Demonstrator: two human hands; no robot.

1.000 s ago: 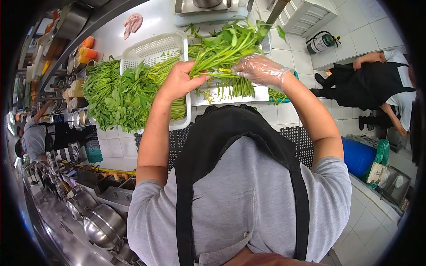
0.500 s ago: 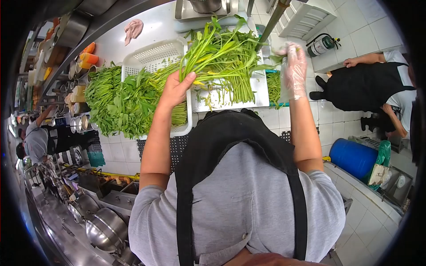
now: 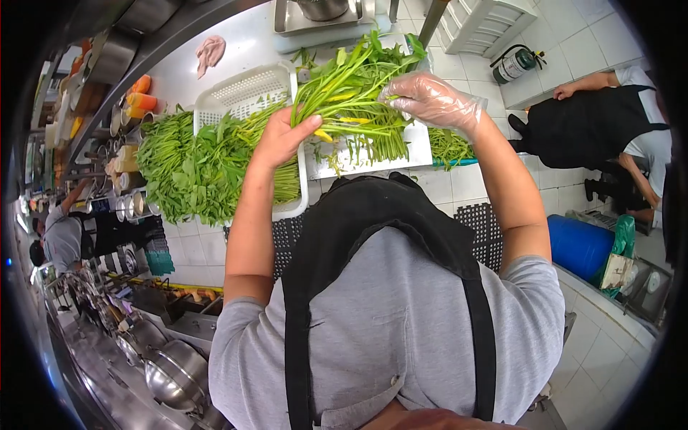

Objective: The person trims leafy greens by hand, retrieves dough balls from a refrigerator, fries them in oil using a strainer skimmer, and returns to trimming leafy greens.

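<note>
My bare left hand (image 3: 281,137) is closed around a bunch of water spinach (image 3: 337,89), thumb across the stems. Some yellow stalks show among the green ones. In a clear plastic glove, my right hand (image 3: 433,102) is at the right side of this bunch, its bent fingertips closed on the greens. Exactly which stalk or leaf they pinch is hidden. Beneath the hands, more water spinach (image 3: 390,147) lies on a white board (image 3: 419,149) with small scraps. To the left, a white perforated basket (image 3: 247,89) carries a large heap of leafy stems (image 3: 204,168).
A pink cloth (image 3: 211,54) and a metal tray with a pot (image 3: 322,8) are on the steel table. More cut greens (image 3: 448,147) lie below right. A fire extinguisher (image 3: 512,66), a blue barrel (image 3: 580,245) and a person in a black apron (image 3: 588,129) are at right.
My right hand has swung left from beyond the board's right edge to the bunch. The left hand keeps hold of the water spinach, nearly in place.
</note>
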